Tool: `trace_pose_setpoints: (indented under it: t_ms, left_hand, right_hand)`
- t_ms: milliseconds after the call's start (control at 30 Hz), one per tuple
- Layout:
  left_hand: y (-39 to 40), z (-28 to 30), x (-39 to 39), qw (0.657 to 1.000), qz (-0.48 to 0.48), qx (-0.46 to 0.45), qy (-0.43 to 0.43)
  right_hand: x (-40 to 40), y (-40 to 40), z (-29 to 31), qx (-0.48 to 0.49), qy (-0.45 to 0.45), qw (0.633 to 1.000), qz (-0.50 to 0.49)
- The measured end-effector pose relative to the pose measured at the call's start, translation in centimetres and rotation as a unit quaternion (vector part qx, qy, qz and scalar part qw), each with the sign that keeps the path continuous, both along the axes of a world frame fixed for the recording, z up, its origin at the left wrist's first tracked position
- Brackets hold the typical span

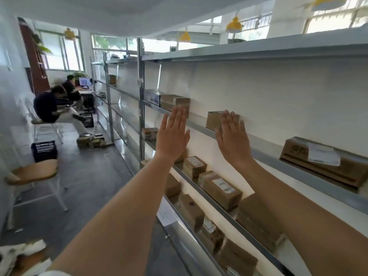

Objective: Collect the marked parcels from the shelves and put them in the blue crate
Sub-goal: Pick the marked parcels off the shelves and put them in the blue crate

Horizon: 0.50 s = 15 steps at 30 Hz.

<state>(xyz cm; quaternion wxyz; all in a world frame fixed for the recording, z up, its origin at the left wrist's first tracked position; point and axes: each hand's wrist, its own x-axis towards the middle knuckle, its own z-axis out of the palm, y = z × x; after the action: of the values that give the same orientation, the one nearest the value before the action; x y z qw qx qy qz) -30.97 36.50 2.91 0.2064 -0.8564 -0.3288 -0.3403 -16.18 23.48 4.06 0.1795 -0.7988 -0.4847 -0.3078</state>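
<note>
Both my arms are raised in front of the metal shelf unit (pixel 199 127). My left hand (pixel 172 134) and my right hand (pixel 232 138) are flat, fingers straight and together, and hold nothing. Just past my right fingertips a small brown parcel (pixel 213 119) stands on the upper shelf. Further left on that shelf lie stacked brown parcels (pixel 175 100). A long flat carton with a white paper (pixel 322 162) lies at the right. Labelled parcels (pixel 221 189) fill the shelves below. A dark blue crate (pixel 44 150) stands on the floor at the left.
A wooden chair (pixel 32 173) stands in the aisle at the left. Two seated people (pixel 51 108) are further back beside a second dark crate (pixel 87 120) and a pile of parcels on the floor (pixel 91 140). The grey floor aisle runs along the shelves.
</note>
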Motion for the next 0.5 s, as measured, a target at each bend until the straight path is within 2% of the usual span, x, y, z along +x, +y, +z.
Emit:
trace_pose_setpoints:
  t_ms: [300, 500]
  left_hand:
    - [13.7, -0.2, 0.3, 0.998, 0.052, 0.025, 0.006]
    - [21.7, 0.2, 3.3, 0.999, 0.044, 0.029, 0.004]
  right_hand:
    - [1.8, 14.9, -0.5, 0.018, 0.012, 0.999, 0.046]
    - [4.4, 23.1, -1.2, 0.012, 0.017, 0.999, 0.043]
